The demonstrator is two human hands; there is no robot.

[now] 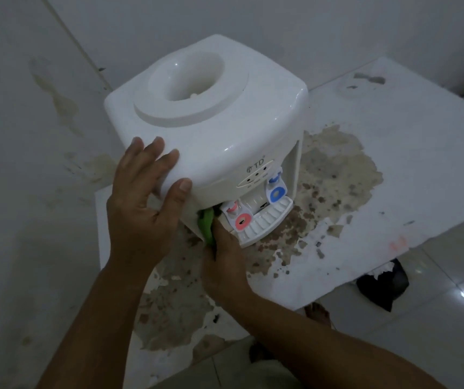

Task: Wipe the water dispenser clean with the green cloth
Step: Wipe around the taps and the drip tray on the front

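A white tabletop water dispenser (225,122) stands on a worn white table (393,169), with a round bottle well on top and a red tap (242,221) and a blue tap (277,193) over a drip tray (267,223). My left hand (143,203) grips the dispenser's near top corner, fingers on top and thumb on the front edge. My right hand (225,262) holds the green cloth (207,226) against the lower front left side, beside the red tap. Most of the cloth is hidden under the hand and the dispenser's overhang.
The tabletop's coating is peeled into a large brown patch (331,175) around and in front of the dispenser. White walls close in at the left and back. A dark crumpled bag (382,284) lies on the tiled floor by the table's right edge.
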